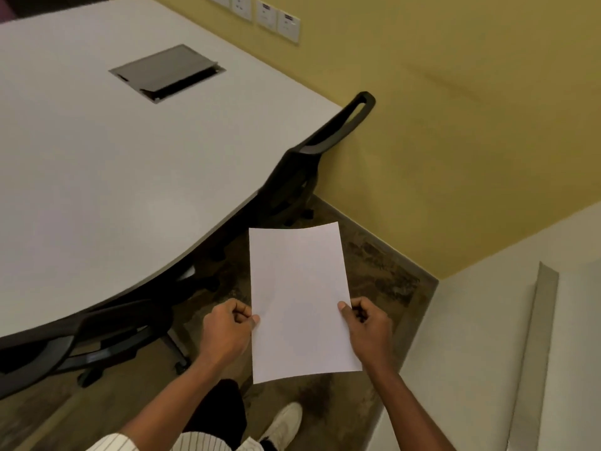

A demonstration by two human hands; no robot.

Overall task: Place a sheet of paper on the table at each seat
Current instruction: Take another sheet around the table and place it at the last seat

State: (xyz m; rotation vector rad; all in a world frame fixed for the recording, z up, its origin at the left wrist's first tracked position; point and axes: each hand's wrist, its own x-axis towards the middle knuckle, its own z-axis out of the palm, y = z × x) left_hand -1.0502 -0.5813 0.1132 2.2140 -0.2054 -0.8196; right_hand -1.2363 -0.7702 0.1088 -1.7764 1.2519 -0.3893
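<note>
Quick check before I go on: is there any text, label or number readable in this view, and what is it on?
No text can be read here.
Paper, held by the left hand and right hand: blank on the side shown.
Wall sockets: small dark markings, too blurred to read.
Table and its cable hatch: no lettering visible.

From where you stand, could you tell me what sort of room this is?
Probably a meeting room: a large pale table with a cable hatch, office chairs tucked under, and wall sockets.
</note>
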